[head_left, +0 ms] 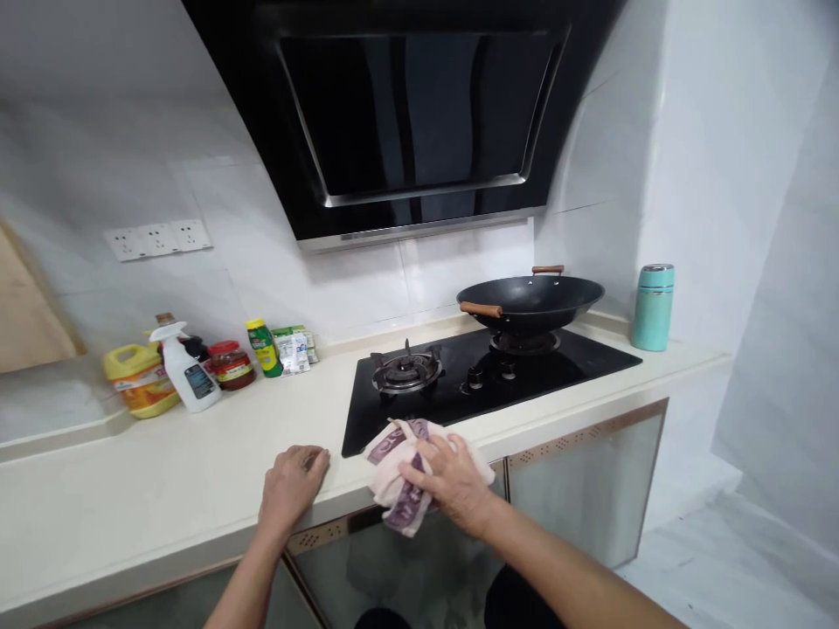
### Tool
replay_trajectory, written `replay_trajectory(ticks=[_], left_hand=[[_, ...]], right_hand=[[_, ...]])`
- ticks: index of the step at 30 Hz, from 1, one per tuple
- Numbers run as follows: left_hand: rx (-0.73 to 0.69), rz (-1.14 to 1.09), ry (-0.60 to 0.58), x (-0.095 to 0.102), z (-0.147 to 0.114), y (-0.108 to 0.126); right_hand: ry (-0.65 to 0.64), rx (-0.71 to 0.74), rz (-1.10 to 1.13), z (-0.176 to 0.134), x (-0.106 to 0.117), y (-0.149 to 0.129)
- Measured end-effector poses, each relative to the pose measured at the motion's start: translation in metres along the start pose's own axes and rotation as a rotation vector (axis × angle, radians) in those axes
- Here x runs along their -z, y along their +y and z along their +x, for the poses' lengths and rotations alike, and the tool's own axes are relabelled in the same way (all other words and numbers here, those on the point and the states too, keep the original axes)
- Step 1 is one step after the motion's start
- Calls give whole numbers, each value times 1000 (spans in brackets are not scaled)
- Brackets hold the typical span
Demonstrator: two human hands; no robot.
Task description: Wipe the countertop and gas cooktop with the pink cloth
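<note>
My right hand (455,485) grips a pink and purple cloth (399,467), pressed at the counter's front edge by the cooktop's near left corner. Part of the cloth hangs over the edge. My left hand (293,485) rests on the counter edge to the left of the cloth, its fingers curled in and nothing seen in them. Behind the cloth lies the black gas cooktop (433,411), with a bare left burner (407,369) and two knobs. A black wok (534,301) with wooden handles sits on the right burner.
At the back left of the counter (85,489) stand a yellow oil jug (141,380), a white spray bottle (190,371), a red-lidded jar (229,367), a green-yellow bottle (264,349) and packets (296,351). A teal flask (654,307) stands right. Overhead hangs a black range hood (419,114).
</note>
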State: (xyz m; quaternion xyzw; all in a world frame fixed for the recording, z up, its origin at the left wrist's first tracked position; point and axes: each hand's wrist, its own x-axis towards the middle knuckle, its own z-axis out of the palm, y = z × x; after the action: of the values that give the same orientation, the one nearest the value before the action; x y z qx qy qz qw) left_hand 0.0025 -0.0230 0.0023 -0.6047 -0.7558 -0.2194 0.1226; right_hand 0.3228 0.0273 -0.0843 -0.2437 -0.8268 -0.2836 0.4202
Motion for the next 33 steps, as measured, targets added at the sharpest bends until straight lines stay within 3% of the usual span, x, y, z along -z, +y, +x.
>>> replay_trajectory(ticks=[6,11,16,19,22,28,33], left_hand=[[-8,22,-24,4,0,5],[-12,38,-45,8,-2,11],[-9,57,-50,11,-6,19],[-16,80,-42,12,-7,23],[-9,109,-33,11,-5,25],[-5,102,-29,9,-4,23],[-14,84,-16,8,-4,17]], right_hand=[[-209,-36,79,-54,60,102],[-376,-192,-112,-111,101,192],[-445,-433,-345,-152,124,237],[-475,-526,-335,-145,130,229],[-515,-562,-191,-112,129,198],[-550,-345,105,-21,94,93],[-417,-208,278,25,62,29]])
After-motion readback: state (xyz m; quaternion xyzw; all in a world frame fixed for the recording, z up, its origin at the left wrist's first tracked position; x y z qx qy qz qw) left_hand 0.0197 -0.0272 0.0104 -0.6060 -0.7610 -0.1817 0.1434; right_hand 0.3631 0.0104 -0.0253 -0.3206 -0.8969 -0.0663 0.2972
